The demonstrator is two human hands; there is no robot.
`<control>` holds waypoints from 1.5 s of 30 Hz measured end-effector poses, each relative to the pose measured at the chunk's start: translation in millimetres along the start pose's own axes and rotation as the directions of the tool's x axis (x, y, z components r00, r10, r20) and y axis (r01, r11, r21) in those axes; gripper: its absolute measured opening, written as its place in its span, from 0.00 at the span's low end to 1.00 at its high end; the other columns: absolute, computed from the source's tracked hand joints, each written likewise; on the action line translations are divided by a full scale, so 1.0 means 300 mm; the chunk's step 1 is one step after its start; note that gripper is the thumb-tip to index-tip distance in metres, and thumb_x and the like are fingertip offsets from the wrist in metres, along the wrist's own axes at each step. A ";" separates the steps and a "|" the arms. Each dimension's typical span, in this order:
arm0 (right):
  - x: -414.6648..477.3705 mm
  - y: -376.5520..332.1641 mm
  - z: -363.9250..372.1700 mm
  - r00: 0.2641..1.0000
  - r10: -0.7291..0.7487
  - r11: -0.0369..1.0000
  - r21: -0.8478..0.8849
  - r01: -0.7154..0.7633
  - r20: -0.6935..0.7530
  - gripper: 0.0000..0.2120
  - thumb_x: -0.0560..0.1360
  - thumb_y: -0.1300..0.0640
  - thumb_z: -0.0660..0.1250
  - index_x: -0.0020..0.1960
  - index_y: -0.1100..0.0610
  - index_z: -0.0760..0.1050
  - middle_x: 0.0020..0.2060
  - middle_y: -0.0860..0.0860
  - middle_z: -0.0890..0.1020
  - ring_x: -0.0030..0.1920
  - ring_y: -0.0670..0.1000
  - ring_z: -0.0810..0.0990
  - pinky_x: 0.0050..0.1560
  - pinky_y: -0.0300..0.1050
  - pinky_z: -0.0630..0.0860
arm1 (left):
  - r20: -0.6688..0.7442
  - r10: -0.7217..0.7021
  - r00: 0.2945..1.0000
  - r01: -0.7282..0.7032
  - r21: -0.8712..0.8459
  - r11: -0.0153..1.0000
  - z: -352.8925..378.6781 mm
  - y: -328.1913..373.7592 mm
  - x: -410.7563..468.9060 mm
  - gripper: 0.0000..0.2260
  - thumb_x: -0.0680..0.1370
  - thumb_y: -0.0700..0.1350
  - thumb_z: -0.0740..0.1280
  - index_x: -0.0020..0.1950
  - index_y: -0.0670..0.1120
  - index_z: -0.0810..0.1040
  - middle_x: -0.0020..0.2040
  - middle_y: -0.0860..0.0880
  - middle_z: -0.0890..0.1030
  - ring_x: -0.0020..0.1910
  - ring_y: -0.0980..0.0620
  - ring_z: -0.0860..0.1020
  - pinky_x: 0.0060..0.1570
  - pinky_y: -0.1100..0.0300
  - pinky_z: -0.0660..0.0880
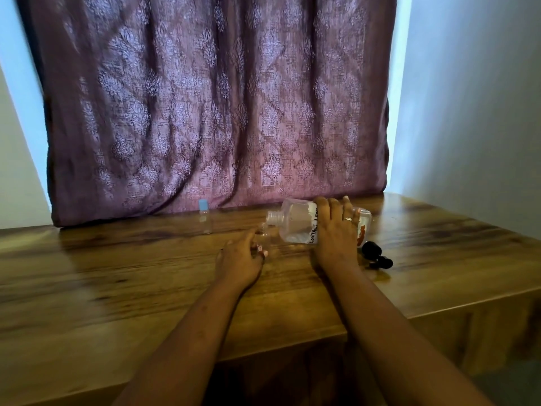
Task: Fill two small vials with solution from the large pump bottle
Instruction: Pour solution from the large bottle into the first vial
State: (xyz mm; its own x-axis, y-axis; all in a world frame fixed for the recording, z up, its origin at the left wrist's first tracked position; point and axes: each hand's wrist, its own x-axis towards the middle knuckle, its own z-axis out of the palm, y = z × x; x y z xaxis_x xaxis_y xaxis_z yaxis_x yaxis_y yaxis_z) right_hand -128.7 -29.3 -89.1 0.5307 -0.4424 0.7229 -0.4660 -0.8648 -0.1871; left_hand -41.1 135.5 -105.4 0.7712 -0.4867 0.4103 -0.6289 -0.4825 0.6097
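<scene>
Fingers point(332, 208) of the right hand point(336, 230) curl over the large bottle point(295, 221), which is tipped on its side near the back edge of the table point(146, 273). Its open neck is just above the small vial point(264, 236), gripped in the curled fingers of the left hand point(238, 259). A second vial point(205, 219) (blue-capped, upright) stands apart to the left against the curtain point(205, 98), and the black pump head point(376, 256) lies just right of the right hand.

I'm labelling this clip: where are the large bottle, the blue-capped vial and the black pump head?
large bottle point(292, 222), head view, clear shoulder near the neck.
blue-capped vial point(205, 222), head view, clear glass body.
black pump head point(371, 249), head view, round collar.
</scene>
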 end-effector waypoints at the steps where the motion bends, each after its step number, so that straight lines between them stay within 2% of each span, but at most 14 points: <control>1: 0.000 -0.002 -0.004 1.000 0.001 1.000 0.000 -0.001 -0.002 0.42 0.63 0.61 0.74 0.71 0.53 0.56 0.69 0.57 0.65 0.73 0.63 0.53 0.73 0.62 0.51 | 0.001 0.000 1.000 0.000 -0.008 1.000 0.000 -0.001 0.000 0.25 0.77 0.48 0.66 0.73 0.57 0.64 0.61 0.48 0.80 0.63 0.45 0.74 0.65 0.43 0.70; 6: 0.004 -0.005 -0.014 1.000 0.007 1.000 0.009 -0.007 0.005 0.44 0.63 0.63 0.74 0.72 0.52 0.54 0.70 0.57 0.63 0.74 0.62 0.51 0.74 0.61 0.48 | 0.006 -0.005 1.000 0.005 0.003 1.000 -0.001 0.002 -0.001 0.25 0.77 0.48 0.66 0.73 0.58 0.64 0.64 0.48 0.78 0.65 0.45 0.73 0.65 0.43 0.70; 12: 0.000 -0.009 -0.017 1.000 -0.010 1.000 0.007 0.010 -0.011 0.46 0.60 0.64 0.76 0.71 0.52 0.55 0.69 0.57 0.64 0.73 0.63 0.53 0.74 0.61 0.50 | 0.010 -0.011 1.000 0.011 -0.018 1.000 0.001 0.001 -0.002 0.26 0.77 0.47 0.66 0.73 0.58 0.64 0.64 0.48 0.79 0.64 0.45 0.74 0.64 0.43 0.71; 22: 0.008 -0.010 -0.013 0.999 -0.018 0.999 0.049 0.021 -0.045 0.43 0.60 0.67 0.74 0.71 0.53 0.59 0.68 0.60 0.66 0.73 0.65 0.55 0.70 0.64 0.60 | 0.010 -0.025 1.000 0.025 -0.008 1.000 0.001 0.001 0.002 0.26 0.77 0.47 0.66 0.74 0.57 0.63 0.65 0.47 0.78 0.65 0.44 0.73 0.66 0.44 0.70; 28: 0.006 -0.009 -0.015 0.998 -0.028 0.999 0.025 0.029 -0.050 0.46 0.60 0.66 0.74 0.72 0.52 0.57 0.69 0.59 0.65 0.74 0.63 0.53 0.74 0.60 0.51 | 0.022 -0.023 0.999 0.024 -0.043 0.999 0.000 -0.002 -0.001 0.25 0.77 0.48 0.66 0.72 0.61 0.64 0.63 0.47 0.80 0.62 0.45 0.76 0.63 0.43 0.71; 34: 0.007 -0.010 -0.019 0.998 -0.030 0.999 0.010 0.031 -0.049 0.47 0.59 0.66 0.75 0.72 0.52 0.57 0.69 0.59 0.65 0.73 0.63 0.53 0.74 0.60 0.51 | 0.016 -0.021 1.000 0.022 -0.043 0.999 -0.004 0.003 -0.007 0.25 0.77 0.46 0.66 0.72 0.61 0.64 0.58 0.49 0.82 0.58 0.45 0.77 0.61 0.43 0.73; 45: 0.013 -0.008 -0.011 0.996 -0.024 0.999 0.039 0.027 -0.081 0.42 0.63 0.68 0.73 0.71 0.51 0.58 0.69 0.58 0.65 0.74 0.63 0.52 0.72 0.62 0.57 | 0.027 -0.026 0.999 0.028 -0.052 0.998 -0.001 0.004 -0.007 0.25 0.78 0.47 0.65 0.73 0.59 0.62 0.61 0.47 0.80 0.60 0.45 0.76 0.63 0.42 0.72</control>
State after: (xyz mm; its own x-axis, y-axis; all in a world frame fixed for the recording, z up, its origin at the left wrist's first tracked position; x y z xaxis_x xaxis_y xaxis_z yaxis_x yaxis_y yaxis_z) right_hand -127.7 -28.1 -83.7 0.4828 -0.4010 0.7785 -0.4235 -0.8850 -0.1933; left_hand -43.4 136.3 -105.4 0.7847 -0.4930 0.3759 -0.6012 -0.4572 0.6553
